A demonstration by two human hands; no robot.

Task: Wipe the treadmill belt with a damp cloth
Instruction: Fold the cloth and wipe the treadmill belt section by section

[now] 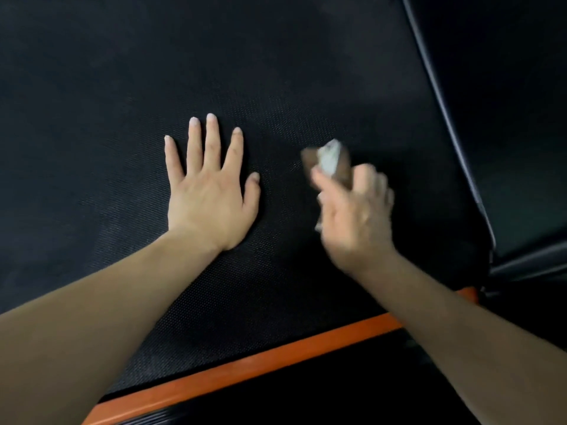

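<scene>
1. Left hand flat on treadmill belt, fingers spread, holding nothing.
2. Right hand, blurred, clenches cloth right of it, over belt centre.
3. Orange strip along near edge.

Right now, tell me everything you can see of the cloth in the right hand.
The cloth is a small bunched wad, brown with a pale grey-white patch, soft-looking and blurred. The right hand grips it, fingers curled round its lower part, so only the upper end shows. It sits over the black textured treadmill belt, right of the left hand lying flat there. Whether it touches the belt, or is damp, cannot be told.
</scene>
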